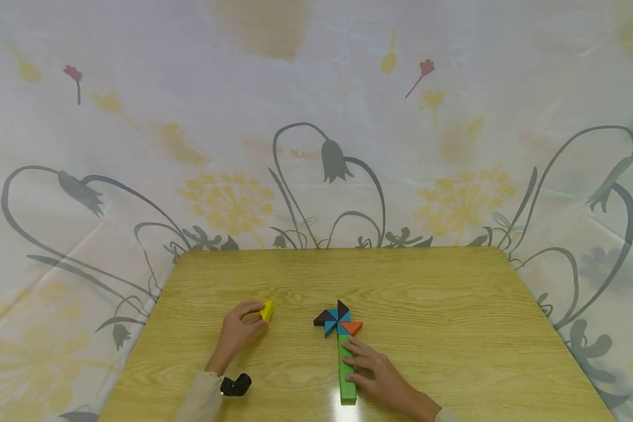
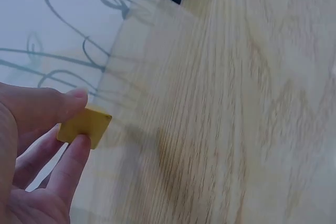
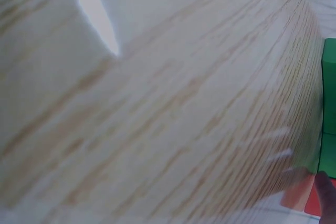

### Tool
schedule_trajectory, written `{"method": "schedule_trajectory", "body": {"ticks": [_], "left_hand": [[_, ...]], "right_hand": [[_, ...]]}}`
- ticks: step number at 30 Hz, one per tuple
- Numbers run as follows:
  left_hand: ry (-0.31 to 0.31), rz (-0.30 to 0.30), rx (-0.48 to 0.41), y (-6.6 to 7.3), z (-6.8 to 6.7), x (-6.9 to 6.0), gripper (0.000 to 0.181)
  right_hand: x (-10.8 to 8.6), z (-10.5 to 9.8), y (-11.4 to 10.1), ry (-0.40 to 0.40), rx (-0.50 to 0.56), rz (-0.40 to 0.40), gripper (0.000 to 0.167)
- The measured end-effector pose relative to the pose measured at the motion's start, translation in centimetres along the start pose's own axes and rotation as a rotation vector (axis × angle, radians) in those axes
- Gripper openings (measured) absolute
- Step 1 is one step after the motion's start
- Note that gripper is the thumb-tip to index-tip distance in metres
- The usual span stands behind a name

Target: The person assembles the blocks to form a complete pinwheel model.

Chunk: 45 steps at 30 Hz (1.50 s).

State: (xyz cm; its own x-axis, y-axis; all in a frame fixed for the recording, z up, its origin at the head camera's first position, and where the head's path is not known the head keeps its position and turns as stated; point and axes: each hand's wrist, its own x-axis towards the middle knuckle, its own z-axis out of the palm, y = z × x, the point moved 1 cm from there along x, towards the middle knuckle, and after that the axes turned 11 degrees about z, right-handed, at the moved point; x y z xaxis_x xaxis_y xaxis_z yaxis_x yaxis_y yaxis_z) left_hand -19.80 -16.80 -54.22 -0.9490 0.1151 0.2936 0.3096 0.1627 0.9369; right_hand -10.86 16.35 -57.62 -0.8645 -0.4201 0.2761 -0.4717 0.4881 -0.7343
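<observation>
A yellow block (image 1: 266,310) is pinched between thumb and fingers of my left hand (image 1: 241,329), left of the pinwheel shape. The left wrist view shows the same yellow block (image 2: 87,126) at the fingertips. My right hand (image 1: 382,375) rests with extended fingers along the green blocks (image 1: 347,384), which form a straight stem. Above the stem, blue triangles (image 1: 331,315), dark triangles (image 1: 324,318) and an orange-red triangle (image 1: 351,327) make a pinwheel. In the right wrist view a finger touches near the red block (image 3: 313,203), beside the green blocks (image 3: 329,98).
The blocks lie on a wood-grain table (image 1: 443,293). A black device (image 1: 235,385) is at my left wrist. Behind the table hangs a pale cloth (image 1: 316,205) with printed flowers.
</observation>
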Motion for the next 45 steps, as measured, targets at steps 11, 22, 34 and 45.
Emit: {"method": "schedule_trajectory", "body": {"ticks": [11, 22, 34, 45], "left_hand": [[-0.019, 0.012, -0.038, 2.7, 1.8, -0.8, 0.034], [-0.08, 0.048, -0.03, 2.4, 3.6, -1.3, 0.033], [-0.144, 0.02, -0.027, 7.8, 4.8, -1.6, 0.033], [-0.18, 0.058, -0.072, 6.1, 6.2, -1.8, 0.032]], "right_hand": [[0.0, 0.1, 0.2, 0.008, 0.013, -0.023, 0.038], [0.0, 0.1, 0.2, 0.004, 0.022, -0.028, 0.037], [-0.1, 0.5, 0.8, 0.012, 0.01, -0.01, 0.038], [0.0, 0.1, 0.2, 0.013, 0.007, -0.015, 0.038]]}}
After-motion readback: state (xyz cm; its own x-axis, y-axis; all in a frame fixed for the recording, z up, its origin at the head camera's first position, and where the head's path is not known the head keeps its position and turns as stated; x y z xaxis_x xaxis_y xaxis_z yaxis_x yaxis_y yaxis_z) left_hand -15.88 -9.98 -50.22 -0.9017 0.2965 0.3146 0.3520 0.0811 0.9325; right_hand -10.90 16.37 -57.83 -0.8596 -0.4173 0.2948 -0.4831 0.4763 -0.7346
